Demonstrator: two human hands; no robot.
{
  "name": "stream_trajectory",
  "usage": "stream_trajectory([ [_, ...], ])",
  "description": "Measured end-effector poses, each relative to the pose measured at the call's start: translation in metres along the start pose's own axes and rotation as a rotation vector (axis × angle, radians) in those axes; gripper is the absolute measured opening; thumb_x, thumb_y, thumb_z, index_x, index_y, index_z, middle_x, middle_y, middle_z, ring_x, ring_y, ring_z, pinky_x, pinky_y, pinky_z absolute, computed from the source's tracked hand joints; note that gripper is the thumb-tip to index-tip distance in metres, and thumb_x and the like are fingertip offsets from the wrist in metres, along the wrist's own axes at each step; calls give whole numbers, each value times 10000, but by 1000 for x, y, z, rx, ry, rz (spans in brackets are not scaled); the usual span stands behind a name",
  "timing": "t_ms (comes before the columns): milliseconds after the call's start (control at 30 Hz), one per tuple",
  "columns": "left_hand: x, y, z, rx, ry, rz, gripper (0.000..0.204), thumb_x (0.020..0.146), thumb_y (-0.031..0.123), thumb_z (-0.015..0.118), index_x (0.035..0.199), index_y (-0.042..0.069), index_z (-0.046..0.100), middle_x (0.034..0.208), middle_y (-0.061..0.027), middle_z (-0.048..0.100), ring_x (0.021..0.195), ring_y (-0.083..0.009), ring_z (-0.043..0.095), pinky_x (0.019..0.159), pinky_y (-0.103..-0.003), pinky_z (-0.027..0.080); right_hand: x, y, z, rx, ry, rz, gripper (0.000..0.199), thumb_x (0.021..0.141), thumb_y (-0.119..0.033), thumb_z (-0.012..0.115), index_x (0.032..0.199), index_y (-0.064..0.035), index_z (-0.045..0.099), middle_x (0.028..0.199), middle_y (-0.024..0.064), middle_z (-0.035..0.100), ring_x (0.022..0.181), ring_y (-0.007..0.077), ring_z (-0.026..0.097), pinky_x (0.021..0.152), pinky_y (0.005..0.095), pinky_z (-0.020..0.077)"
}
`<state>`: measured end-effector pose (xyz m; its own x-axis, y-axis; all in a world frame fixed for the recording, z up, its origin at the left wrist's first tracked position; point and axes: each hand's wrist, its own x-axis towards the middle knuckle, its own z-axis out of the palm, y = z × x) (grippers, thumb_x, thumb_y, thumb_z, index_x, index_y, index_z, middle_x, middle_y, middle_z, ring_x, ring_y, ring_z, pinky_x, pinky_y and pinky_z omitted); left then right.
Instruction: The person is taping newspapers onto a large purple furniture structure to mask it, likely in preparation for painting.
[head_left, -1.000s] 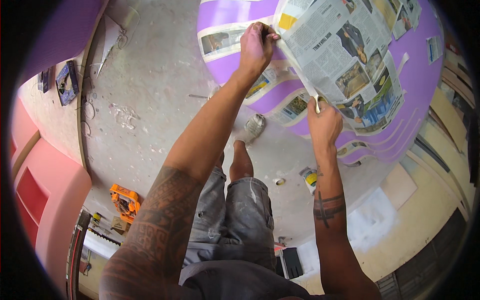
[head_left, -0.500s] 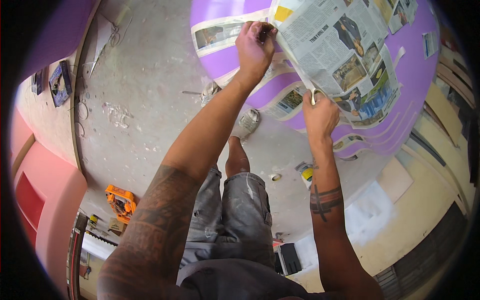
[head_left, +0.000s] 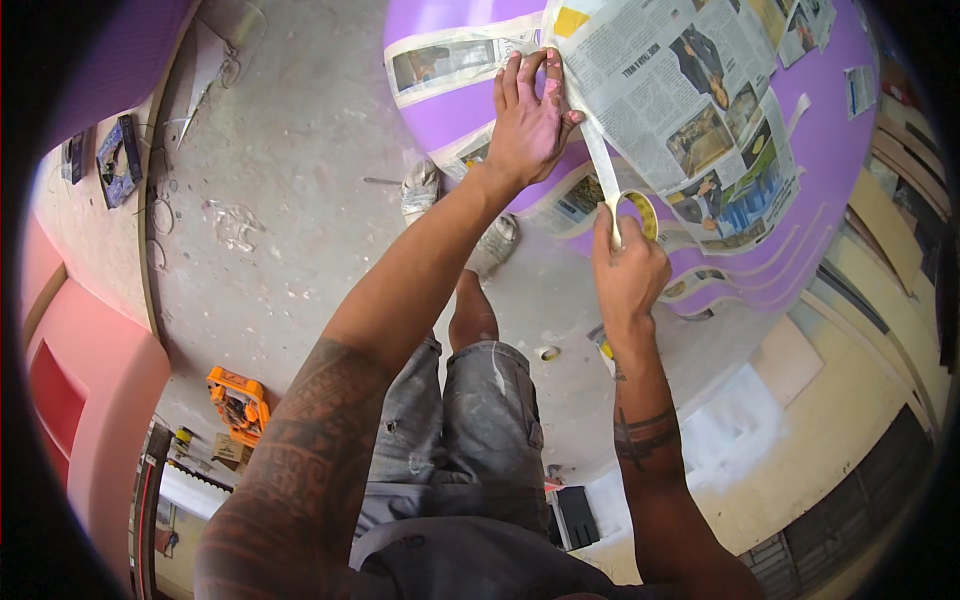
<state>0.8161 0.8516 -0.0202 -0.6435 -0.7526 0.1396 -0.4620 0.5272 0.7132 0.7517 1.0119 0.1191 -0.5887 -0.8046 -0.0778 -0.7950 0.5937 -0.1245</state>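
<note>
A large purple curved piece (head_left: 440,120) stands ahead, partly covered with newspaper (head_left: 640,90) and bands of masking tape. Fingers spread, my left hand (head_left: 528,130) lies against the newspaper's left edge where tape runs along it. Pink paint marks its fingers and back. My right hand (head_left: 630,270) is closed on a roll of masking tape (head_left: 646,214), lower and to the right. From the roll a pulled-out strip of tape (head_left: 600,160) stretches up to my left hand. Smaller taped newspaper strips (head_left: 445,66) cross the purple surface at left.
The grey floor (head_left: 290,180) is paint-spattered, with crumpled clear plastic (head_left: 234,226) on it. An orange tool case (head_left: 238,405) sits at lower left beside pink shaped pieces (head_left: 110,370). A small roll (head_left: 548,353) lies near my knee. Boards (head_left: 885,240) lean at right.
My left hand has opened from a pinch and now lies flatter on the edge. My right hand has moved down with the tape roll, and more of the strip shows between them.
</note>
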Motion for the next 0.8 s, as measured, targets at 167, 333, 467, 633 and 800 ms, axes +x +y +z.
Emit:
stream_trajectory([
  [167, 1, 1, 5, 51, -33, -30, 874, 1058, 485, 442, 1614, -27, 3, 1576, -317, 178, 1464, -562, 149, 1192, -670, 117, 5, 5, -7, -71, 0, -71, 377, 964, -334, 695, 709, -61, 649, 546, 163, 613, 500, 383, 629, 489, 480, 478],
  [333, 0, 6, 12, 74, -30, -46, 915, 1051, 518, 443, 1605, -48, -15, 1584, -324, 155, 1475, -571, 119, 1187, -688, 106, 33, 20, -2, -168, -90, 9, 385, 976, -361, 654, 761, -44, 694, 604, 191, 647, 566, 405, 663, 533, 479, 513],
  [467, -1, 8, 19, 46, -4, -83, 941, 1041, 519, 469, 1600, -62, -17, 1588, -331, 140, 1473, -577, 114, 1186, -692, 107, 48, 26, 6, -221, -132, 71, 391, 967, -363, 632, 795, -28, 737, 676, 233, 673, 651, 434, 690, 612, 507, 543],
  [633, -3, 7, 26, 72, -9, -94, 948, 1038, 507, 484, 1597, -70, -21, 1598, -325, 110, 1484, -561, 99, 1189, -688, 107, 71, 30, 10, -235, -215, 171, 401, 946, -371, 627, 832, -9, 758, 747, 257, 700, 734, 448, 712, 694, 521, 561],
  [800, -6, 8, 29, 67, -76, -141, 1005, 1017, 551, 504, 1600, -59, -41, 1611, -319, 88, 1496, -547, 77, 1192, -682, 88, 85, 27, 18, -266, -351, 252, 423, 940, -374, 620, 913, 18, 775, 838, 275, 728, 839, 455, 732, 773, 514, 577],
])
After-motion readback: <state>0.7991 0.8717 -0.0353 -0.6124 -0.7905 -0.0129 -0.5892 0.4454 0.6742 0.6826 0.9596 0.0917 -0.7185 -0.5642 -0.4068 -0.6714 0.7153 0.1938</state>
